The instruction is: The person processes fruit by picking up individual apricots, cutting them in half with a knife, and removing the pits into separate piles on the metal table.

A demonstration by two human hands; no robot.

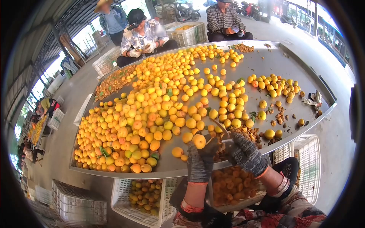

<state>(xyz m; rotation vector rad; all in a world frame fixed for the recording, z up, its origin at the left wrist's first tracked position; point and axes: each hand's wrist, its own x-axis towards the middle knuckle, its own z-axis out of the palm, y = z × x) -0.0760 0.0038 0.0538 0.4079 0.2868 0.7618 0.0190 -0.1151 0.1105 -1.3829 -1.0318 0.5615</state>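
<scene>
My left hand [200, 164], in a dark grey knit glove, is closed at the table's near edge with a yellow-orange apricot [198, 141] at its fingertips. To its right, my right hand [248, 155], in a matching glove, grips a small knife-like tool [222, 127]. A curved brown part of the tool points up and left, and a pale piece shows by the fingers; its exact shape is hard to make out. Cut, pitted-looking pieces [251, 133] lie on the metal just beyond my right hand. A big heap of apricots [140, 114] covers the left and middle of the table.
The metal table [262, 62] has a raised rim. Below it stand a white crate of apricots [118, 193], a crate of orange halves [232, 186] and another white crate [310, 163]. A crumpled cloth [313, 99] lies right. Two people [142, 34] sit opposite; another stands behind.
</scene>
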